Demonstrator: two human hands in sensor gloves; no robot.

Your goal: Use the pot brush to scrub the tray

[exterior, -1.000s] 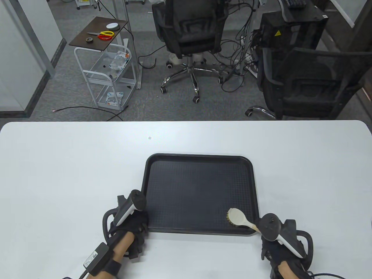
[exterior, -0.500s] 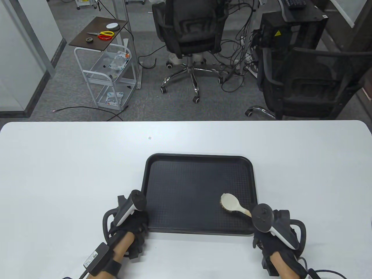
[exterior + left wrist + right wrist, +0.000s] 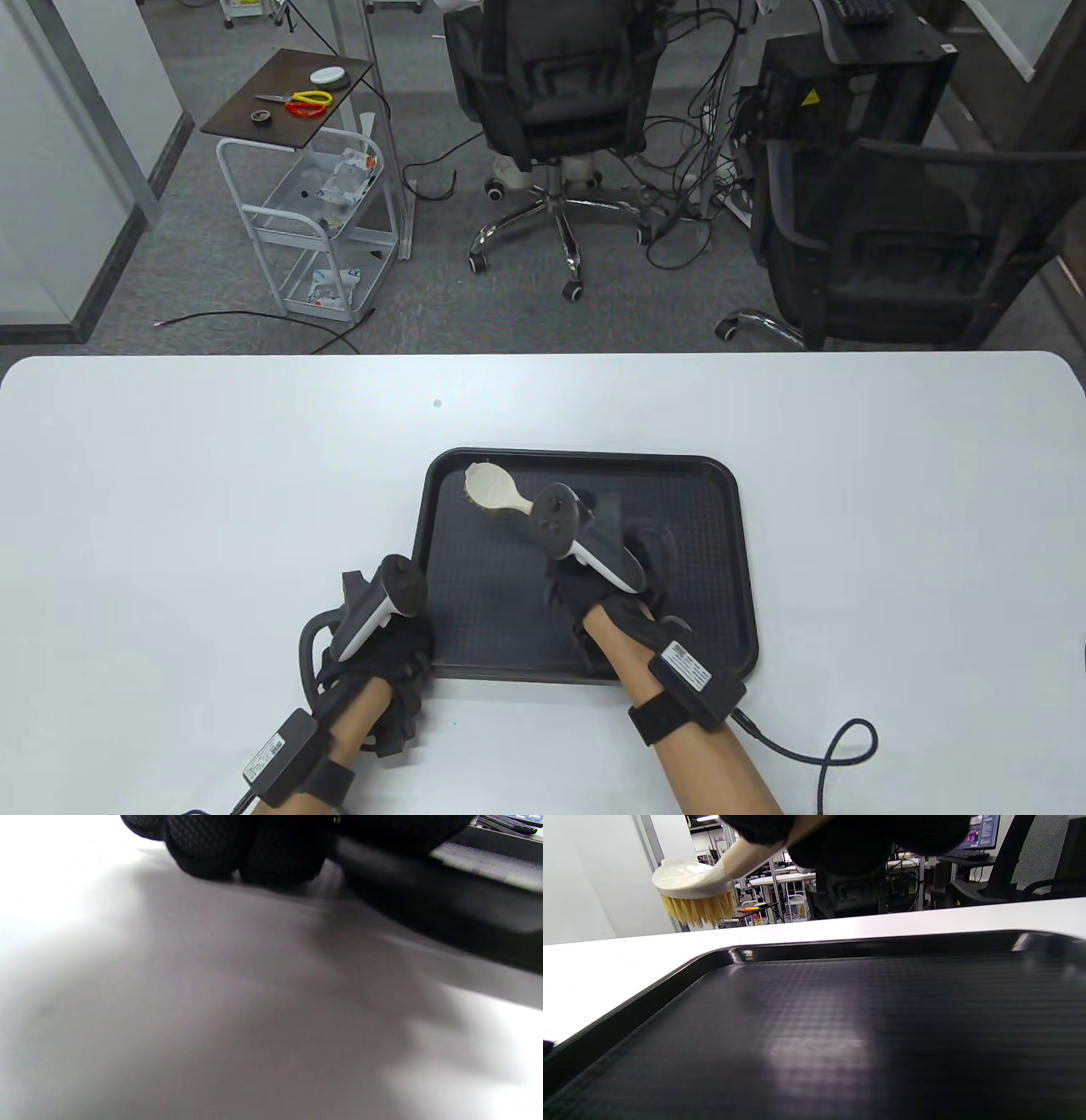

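**Brush raised over tray's far-left corner**

Left hand (image 3: 382,654): at the tray's near-left corner, about 7 o'clock; fingers against the rim, grip unclear.
Tray (image 3: 730,543): black, flat on the table (image 3: 170,509), long axis 9 to 3.
Brush (image 3: 492,490): head at 11 o'clock, bristles down, clear of the floor; handle runs back toward 4.
Right hand (image 3: 607,560): the nearer hand, clasped round the handle. Judged next: lower, then stroke.

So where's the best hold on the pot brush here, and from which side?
Take the pot brush by its handle, from the near right, as the right hand does. The round head points to the tray's far left corner with bristles down, so that grip leaves the bristles free to scrub.
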